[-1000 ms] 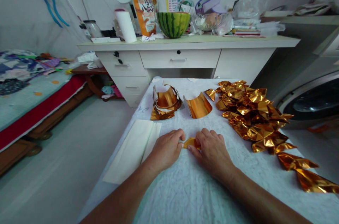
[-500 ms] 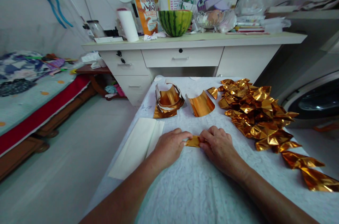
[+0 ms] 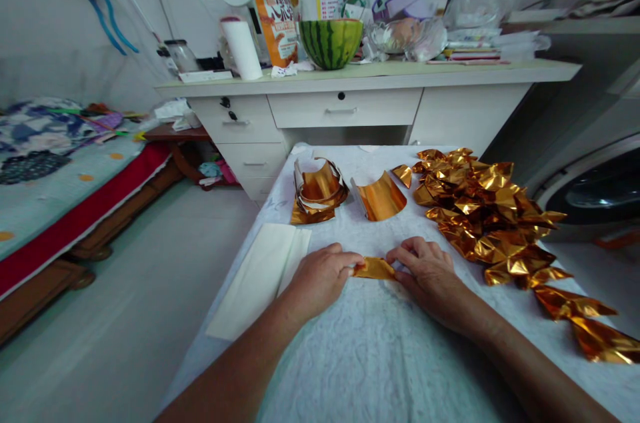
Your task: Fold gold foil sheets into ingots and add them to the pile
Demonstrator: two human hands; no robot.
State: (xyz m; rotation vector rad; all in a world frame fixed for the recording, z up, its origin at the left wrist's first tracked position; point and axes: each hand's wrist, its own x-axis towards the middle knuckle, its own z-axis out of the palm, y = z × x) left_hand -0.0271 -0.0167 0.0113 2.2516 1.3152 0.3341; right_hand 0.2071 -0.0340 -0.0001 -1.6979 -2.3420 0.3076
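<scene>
A narrow folded strip of gold foil paper (image 3: 374, 268) lies on the pale cloth between my hands. My left hand (image 3: 325, 276) pinches its left end between thumb and fingers. At the right end, my right hand (image 3: 425, 270) has its thumb and fingertips closed on the strip's tip. Behind the strip are a curved gold sheet (image 3: 383, 198) and a stack of curled gold sheets (image 3: 320, 190). Folded white paper (image 3: 255, 276) lies left of my left hand. A heap of folded gold foil pieces (image 3: 490, 210) spreads over the table's right side.
The cloth-covered table (image 3: 370, 363) stands before a white desk (image 3: 345, 106) that holds a watermelon half (image 3: 331, 43), an orange pouch (image 3: 275, 13) and a paper roll (image 3: 241, 48). A bed (image 3: 65, 176) is at left, a washing machine (image 3: 600, 163) at right.
My right hand has moved to the right along the strip, and more of the gold strip shows between my hands. My left hand has stayed nearly in place.
</scene>
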